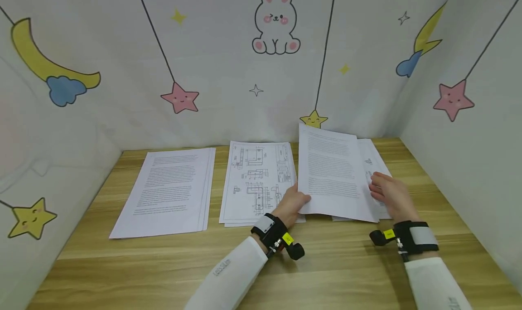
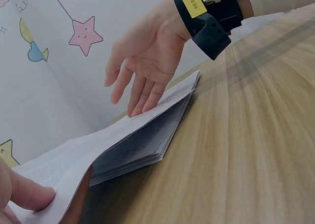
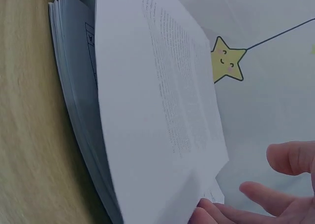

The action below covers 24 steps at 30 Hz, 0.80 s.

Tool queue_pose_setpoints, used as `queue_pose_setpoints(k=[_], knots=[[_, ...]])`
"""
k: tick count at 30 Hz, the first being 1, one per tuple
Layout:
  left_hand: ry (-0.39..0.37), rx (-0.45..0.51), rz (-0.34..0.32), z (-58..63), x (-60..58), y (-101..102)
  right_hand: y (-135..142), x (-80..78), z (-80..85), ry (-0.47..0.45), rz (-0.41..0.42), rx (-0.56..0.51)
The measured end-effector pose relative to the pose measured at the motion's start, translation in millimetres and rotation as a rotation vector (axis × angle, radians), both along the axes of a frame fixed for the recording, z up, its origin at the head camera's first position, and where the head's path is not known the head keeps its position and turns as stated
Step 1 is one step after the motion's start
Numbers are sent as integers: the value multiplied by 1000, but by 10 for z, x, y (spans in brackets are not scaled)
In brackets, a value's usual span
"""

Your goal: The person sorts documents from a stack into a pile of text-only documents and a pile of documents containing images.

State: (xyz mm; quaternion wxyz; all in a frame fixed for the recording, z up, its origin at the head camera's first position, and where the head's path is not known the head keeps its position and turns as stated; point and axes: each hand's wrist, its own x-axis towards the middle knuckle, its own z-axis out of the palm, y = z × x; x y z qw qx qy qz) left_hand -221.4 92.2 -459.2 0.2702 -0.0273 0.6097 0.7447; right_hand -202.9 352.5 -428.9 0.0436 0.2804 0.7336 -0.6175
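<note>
A: What does the left grip (image 1: 291, 204) hold?

B: It pinches a text page (image 1: 332, 169) near the lower left corner, with the thumb on top. I suppose it takes the corner because there the print stays uncovered.

A: And the right grip (image 1: 391, 194)?

B: It holds nothing; the fingers are loosely extended at the right edge of the page. Whether they touch the paper, I cannot tell. Perhaps the hand is placed there to steady this side.

A: Where is the page exactly?

B: Over the right pile (image 1: 372, 153) and tilted, its left side raised — the wrist views show the gap beneath.

A: What lies farther out?

B: Just to the left, a drawing pile (image 1: 254, 178); then, apart from it, a text pile (image 1: 167, 192). All rest on the bench (image 1: 326, 264) — the spacing probably prevents mixing.
</note>
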Motion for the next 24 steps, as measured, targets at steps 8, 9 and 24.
queue_pose_setpoints(k=[8, 9, 24], knots=[[63, 32, -35, 100, -10, -299, -215, 9, 1, 22, 225, 112], [70, 30, -35, 115, -14, -343, -261, 3, -2, 36, 243, 114], [289, -134, 51, 318, -69, -1177, -1125, -45, 226, 231, 248, -6]])
